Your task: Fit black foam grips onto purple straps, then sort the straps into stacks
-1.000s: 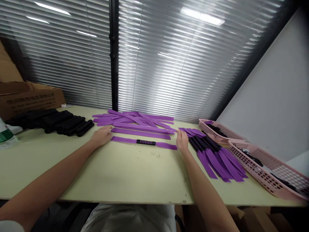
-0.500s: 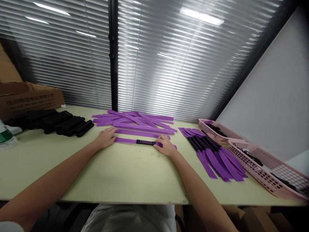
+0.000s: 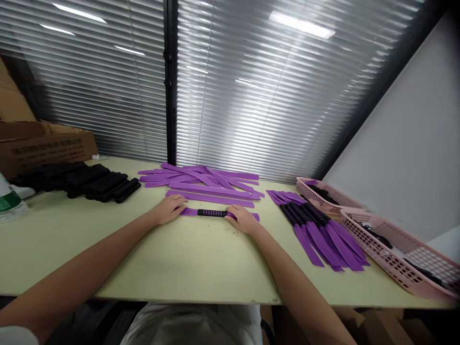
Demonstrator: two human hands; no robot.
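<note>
Head view, read from left to right. At the far left a clear plastic bottle with a green label stands, partly cut off by the frame, on the pale table; behind it is a cardboard box. Next lies a row of black sleeves, overlapping one another. My left hand is at the left end of a purple strap, fingers bent over it and the tip hidden; whether they pinch or merely rest, I cannot tell. The strap lies crosswise before me, between my hands, with a slotted black tube around its middle. Beyond it are loose purple straps, some crossed. My right hand grips the strap, thumb and fingers drawn narrow beside the tube's right end. Further right, sleeved straps lie side by side, next to two pink baskets containing black items.
</note>
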